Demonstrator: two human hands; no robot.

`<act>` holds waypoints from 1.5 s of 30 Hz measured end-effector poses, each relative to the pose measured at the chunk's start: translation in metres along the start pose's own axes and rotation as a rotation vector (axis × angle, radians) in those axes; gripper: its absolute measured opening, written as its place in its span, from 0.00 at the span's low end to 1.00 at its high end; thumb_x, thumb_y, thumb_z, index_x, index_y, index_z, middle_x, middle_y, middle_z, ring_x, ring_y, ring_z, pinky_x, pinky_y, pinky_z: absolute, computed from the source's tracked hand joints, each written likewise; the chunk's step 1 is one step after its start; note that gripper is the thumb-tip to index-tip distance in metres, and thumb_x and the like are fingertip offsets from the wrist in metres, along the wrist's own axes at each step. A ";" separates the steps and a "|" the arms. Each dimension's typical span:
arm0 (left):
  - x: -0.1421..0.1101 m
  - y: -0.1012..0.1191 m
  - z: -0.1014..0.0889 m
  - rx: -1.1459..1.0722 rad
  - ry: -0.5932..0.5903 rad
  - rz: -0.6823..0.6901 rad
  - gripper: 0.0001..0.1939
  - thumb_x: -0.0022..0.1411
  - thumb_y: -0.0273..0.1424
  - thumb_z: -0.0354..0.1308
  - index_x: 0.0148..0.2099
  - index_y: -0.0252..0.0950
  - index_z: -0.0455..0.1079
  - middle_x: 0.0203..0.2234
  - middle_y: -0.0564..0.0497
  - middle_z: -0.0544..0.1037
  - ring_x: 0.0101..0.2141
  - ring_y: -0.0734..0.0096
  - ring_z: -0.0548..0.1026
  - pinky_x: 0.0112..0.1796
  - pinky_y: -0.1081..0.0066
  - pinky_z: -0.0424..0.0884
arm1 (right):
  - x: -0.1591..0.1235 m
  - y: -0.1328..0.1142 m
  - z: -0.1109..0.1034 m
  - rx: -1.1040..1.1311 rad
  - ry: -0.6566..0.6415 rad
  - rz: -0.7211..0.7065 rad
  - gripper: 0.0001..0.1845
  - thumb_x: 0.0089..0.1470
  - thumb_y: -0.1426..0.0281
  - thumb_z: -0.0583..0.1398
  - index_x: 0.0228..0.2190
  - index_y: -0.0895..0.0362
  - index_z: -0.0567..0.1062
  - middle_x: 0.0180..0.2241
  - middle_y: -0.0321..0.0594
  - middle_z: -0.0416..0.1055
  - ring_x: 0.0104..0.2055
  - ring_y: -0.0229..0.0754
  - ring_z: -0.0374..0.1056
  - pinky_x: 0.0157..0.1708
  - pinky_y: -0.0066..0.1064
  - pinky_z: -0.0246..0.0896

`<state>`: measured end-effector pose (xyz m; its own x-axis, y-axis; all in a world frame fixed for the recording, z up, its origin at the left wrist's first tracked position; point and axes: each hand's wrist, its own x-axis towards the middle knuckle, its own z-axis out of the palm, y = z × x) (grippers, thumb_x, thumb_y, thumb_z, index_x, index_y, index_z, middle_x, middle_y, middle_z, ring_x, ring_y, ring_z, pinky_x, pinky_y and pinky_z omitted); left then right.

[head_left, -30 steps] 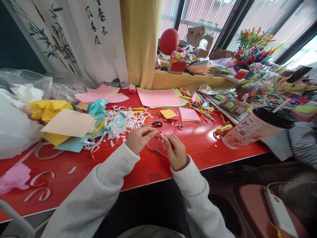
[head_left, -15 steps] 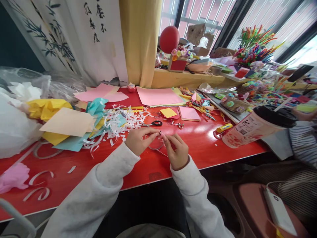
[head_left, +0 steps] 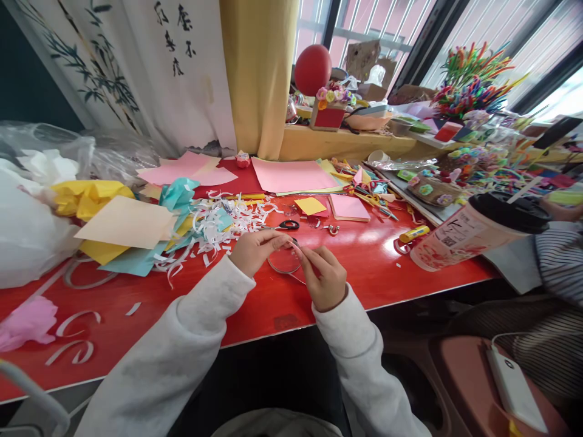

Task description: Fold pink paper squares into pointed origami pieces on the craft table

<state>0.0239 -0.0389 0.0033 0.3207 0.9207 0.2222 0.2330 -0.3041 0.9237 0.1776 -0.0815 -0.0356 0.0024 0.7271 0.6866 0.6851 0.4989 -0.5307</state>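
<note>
My left hand (head_left: 255, 252) and my right hand (head_left: 325, 276) are close together above the front of the red table (head_left: 382, 279). Fingertips of both hands pinch a narrow pale pink paper strip (head_left: 296, 245), and its thin tail shows below my right fingers. A thin round hoop (head_left: 283, 271) appears just under the fingers. Whether it hangs from them or lies on the table I cannot tell. Right behind my left hand is a pair of black-handled scissors (head_left: 288, 224), its blades partly covered by paper. Past my right hand sits a small shiny metal piece (head_left: 334, 230).
White paper shreds (head_left: 237, 220) and coloured sheets (head_left: 125, 222) lie to the left. Pink sheets (head_left: 291, 175) and sticky notes (head_left: 350, 207) are behind. On the right stand a glue stick (head_left: 414, 233) and a lidded cup (head_left: 464, 237); another person's striped sleeve (head_left: 558, 255) is beyond.
The left hand's fingers have shifted slightly on the strip, and more of the hoop shows below. Otherwise the hands and things stay nearly as before.
</note>
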 end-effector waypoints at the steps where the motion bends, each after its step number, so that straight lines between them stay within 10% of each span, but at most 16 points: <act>1: 0.001 0.000 0.000 -0.051 -0.023 -0.017 0.14 0.53 0.39 0.53 0.33 0.33 0.72 0.28 0.49 0.77 0.31 0.71 0.73 0.36 0.71 0.69 | 0.000 0.000 0.000 0.001 -0.003 -0.006 0.12 0.51 0.69 0.53 0.35 0.57 0.75 0.26 0.42 0.67 0.27 0.36 0.62 0.31 0.30 0.59; 13: 0.001 -0.007 0.002 -0.507 -0.140 -0.178 0.13 0.47 0.36 0.59 0.30 0.29 0.71 0.26 0.46 0.76 0.30 0.70 0.74 0.37 0.66 0.70 | -0.002 0.000 -0.001 0.024 0.031 -0.061 0.12 0.51 0.71 0.54 0.36 0.57 0.74 0.26 0.42 0.67 0.27 0.36 0.62 0.29 0.31 0.60; 26: -0.011 0.010 0.008 0.197 0.167 0.249 0.09 0.55 0.34 0.51 0.29 0.34 0.67 0.27 0.51 0.73 0.31 0.74 0.69 0.36 0.74 0.64 | 0.000 -0.013 -0.004 0.150 -0.028 -0.036 0.10 0.50 0.72 0.55 0.35 0.57 0.73 0.27 0.42 0.67 0.29 0.38 0.62 0.30 0.32 0.59; 35: -0.011 0.022 -0.010 -0.333 0.048 0.214 0.12 0.58 0.34 0.47 0.32 0.33 0.68 0.27 0.49 0.73 0.29 0.74 0.71 0.34 0.72 0.68 | 0.018 -0.040 -0.010 0.938 -0.375 0.510 0.12 0.52 0.65 0.53 0.29 0.58 0.73 0.18 0.34 0.60 0.19 0.30 0.55 0.19 0.25 0.50; 45: -0.014 0.024 -0.012 -0.387 0.085 0.463 0.04 0.54 0.29 0.53 0.30 0.34 0.66 0.25 0.52 0.70 0.27 0.76 0.69 0.30 0.73 0.67 | 0.024 -0.055 -0.016 1.698 -0.710 0.794 0.13 0.52 0.67 0.52 0.28 0.62 0.73 0.15 0.28 0.50 0.13 0.22 0.45 0.14 0.20 0.39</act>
<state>0.0136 -0.0561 0.0263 0.2313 0.7352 0.6372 -0.2687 -0.5812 0.7681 0.1516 -0.0992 0.0187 -0.6257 0.7784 0.0504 -0.5825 -0.4233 -0.6939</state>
